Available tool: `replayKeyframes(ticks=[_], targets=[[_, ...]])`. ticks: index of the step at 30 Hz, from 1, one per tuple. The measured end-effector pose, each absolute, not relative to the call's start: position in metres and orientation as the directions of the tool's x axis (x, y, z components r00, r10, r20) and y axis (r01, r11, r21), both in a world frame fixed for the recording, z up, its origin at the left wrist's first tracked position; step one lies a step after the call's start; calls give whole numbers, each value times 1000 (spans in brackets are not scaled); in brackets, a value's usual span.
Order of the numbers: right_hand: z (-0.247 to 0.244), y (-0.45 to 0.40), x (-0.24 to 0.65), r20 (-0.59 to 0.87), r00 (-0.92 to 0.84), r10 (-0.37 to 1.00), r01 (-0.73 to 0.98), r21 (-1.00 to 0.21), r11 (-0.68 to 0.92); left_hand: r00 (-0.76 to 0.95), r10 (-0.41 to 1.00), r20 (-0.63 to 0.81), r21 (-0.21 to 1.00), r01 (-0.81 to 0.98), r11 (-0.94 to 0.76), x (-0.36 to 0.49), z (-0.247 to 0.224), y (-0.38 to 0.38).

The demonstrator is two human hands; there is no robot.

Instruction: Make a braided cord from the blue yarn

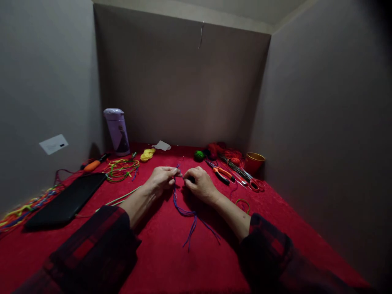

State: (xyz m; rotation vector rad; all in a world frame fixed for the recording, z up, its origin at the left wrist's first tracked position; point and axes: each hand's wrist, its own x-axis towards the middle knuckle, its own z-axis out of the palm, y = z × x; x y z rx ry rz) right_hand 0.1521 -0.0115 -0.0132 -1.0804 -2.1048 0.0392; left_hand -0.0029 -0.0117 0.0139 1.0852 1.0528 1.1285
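A braided purple and blue yarn cord (184, 212) hangs from my left hand (162, 178) and lies on the red cloth, its loose strands spreading toward me. Thumb and fingers of the left hand are pinched on the cord's upper end, and a short tip pokes out above them. Close on the right, my right hand (199, 183) has its fingers curled together at a thin strand running from the left fingertips. The fingertips of the right hand are partly hidden, and the strand inside them is too small to make out fully.
A purple bottle (118, 132), yellow yarn (147, 154), coiled cords (122, 169) and a black tray-like slab (65, 200) are on the left. At right lie pliers (223, 174), red-handled scissors (256, 185), green yarn (199, 155) and a red cup (254, 163). Grey walls enclose three sides.
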Motion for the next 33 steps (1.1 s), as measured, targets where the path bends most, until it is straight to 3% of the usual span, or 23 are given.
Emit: replayKeyframes(ticks=[10, 21, 25, 33], targets=[[-17, -11, 154, 620, -456, 639, 703, -189, 685, 187, 982, -3, 967, -249, 51, -1, 4, -9], [-16, -12, 154, 609, -494, 621, 672, -185, 717, 220, 973, -62, 983, -156, 98, 3, 2, -8], [-14, -12, 153, 627, -475, 618, 626, -252, 738, 203, 976, -84, 991, -85, 103, 4, 3, -9], [-5, -16, 149, 627, -217, 748, 533, -566, 629, 163, 986, 26, 999, 23, -31, 8, 3, -9]])
